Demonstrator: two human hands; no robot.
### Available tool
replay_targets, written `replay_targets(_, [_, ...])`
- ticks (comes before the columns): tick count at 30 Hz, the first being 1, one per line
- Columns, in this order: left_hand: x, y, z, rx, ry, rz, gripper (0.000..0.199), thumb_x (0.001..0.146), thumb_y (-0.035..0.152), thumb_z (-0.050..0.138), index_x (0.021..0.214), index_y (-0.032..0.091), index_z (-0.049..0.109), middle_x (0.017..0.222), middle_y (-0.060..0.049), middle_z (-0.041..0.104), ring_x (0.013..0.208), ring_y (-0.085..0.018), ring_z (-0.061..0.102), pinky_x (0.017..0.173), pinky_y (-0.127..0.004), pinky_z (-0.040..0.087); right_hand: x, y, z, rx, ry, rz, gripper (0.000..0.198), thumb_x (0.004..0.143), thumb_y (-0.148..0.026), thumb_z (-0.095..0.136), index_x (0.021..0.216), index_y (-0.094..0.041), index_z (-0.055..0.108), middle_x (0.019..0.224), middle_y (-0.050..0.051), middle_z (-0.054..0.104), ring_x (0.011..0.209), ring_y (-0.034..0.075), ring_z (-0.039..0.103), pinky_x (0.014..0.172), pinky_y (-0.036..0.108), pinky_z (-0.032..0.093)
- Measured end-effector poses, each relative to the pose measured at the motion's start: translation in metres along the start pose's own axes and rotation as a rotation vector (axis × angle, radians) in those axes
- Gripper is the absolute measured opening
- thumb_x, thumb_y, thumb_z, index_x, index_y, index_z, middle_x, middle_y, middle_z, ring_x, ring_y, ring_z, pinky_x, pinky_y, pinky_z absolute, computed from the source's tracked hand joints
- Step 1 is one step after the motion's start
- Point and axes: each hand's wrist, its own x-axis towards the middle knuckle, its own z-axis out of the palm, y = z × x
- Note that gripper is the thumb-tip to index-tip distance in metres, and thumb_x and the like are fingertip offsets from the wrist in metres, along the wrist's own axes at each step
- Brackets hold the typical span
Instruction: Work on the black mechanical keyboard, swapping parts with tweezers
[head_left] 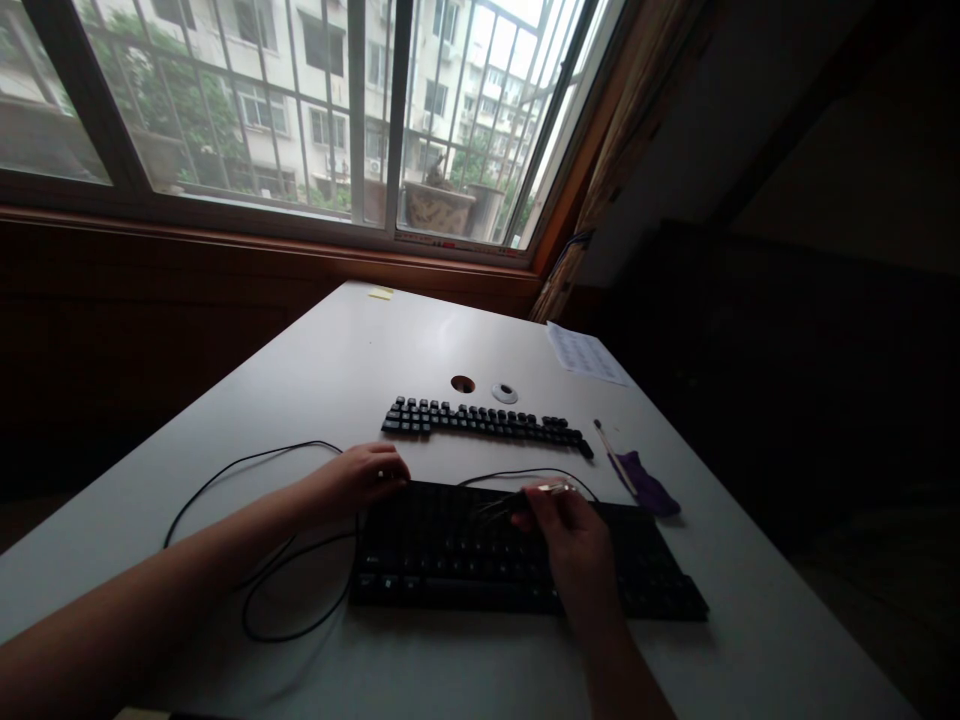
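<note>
A black keyboard [487, 580] lies on the white table in front of me, its upper rows dark and bare-looking, with keycaps showing in the lower rows. At its upper left corner, my left hand [375, 472] has its fingers curled over the edge, gripping it. Above the right half of the keyboard, my right hand [574, 520] is closed around what looks like a wire keycap puller [495, 510]. Its thin wires point left over the keys, and a shiny metal part shows by the fingers. Whether a keycap sits in the wires is too dark to tell.
Rows of loose black keycaps [487, 420] stand behind the keyboard. To the right, a cotton swab or small brush [611, 450] lies on a purple cloth [649, 485]. The keyboard's cable [251, 600] loops at left. Farther back are a table hole, its ring cover [505, 393] and paper [585, 355].
</note>
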Motion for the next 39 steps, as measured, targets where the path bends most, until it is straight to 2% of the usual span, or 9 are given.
replay_targets(4, [0.0, 0.001, 0.0, 0.018, -0.001, 0.007, 0.018, 0.097, 0.027, 0.055, 0.098, 0.018, 0.069, 0.094, -0.005, 0.065, 0.08, -0.014, 0.061, 0.07, -0.022, 0.047, -0.009, -0.012, 0.019, -0.031, -0.269, -0.239, 0.014, 0.094, -0.029, 0.061, 0.085, -0.021, 0.067, 0.084, 0.002, 0.065, 0.071, 0.016, 0.063, 0.064, 0.026, 0.05])
replay_targets(8, [0.001, 0.001, 0.001, 0.038, 0.005, 0.012, 0.018, 0.097, 0.028, 0.055, 0.098, 0.018, 0.069, 0.093, -0.005, 0.064, 0.078, -0.014, 0.061, 0.069, -0.022, 0.047, -0.01, -0.02, 0.027, -0.098, -0.356, -0.371, 0.008, 0.095, -0.022, 0.059, 0.091, -0.022, 0.066, 0.084, 0.002, 0.061, 0.076, 0.016, 0.06, 0.069, 0.028, 0.047])
replay_targets(16, [0.0, -0.001, 0.002, 0.037, 0.0, 0.014, 0.014, 0.096, 0.025, 0.056, 0.098, 0.018, 0.069, 0.093, -0.005, 0.064, 0.08, -0.014, 0.061, 0.07, -0.022, 0.046, -0.008, -0.021, 0.029, -0.121, -0.386, -0.325, 0.013, 0.098, -0.023, 0.054, 0.088, -0.022, 0.063, 0.081, 0.001, 0.057, 0.071, 0.016, 0.056, 0.064, 0.027, 0.044])
replay_targets(39, [0.001, -0.001, 0.001, 0.036, 0.014, 0.042, 0.02, 0.098, 0.03, 0.054, 0.097, 0.017, 0.069, 0.092, -0.006, 0.064, 0.08, -0.015, 0.061, 0.07, -0.023, 0.048, -0.007, -0.024, 0.033, -0.229, -0.411, -0.389, 0.016, 0.099, -0.022, 0.05, 0.086, -0.022, 0.059, 0.081, 0.002, 0.056, 0.072, 0.016, 0.056, 0.066, 0.028, 0.044])
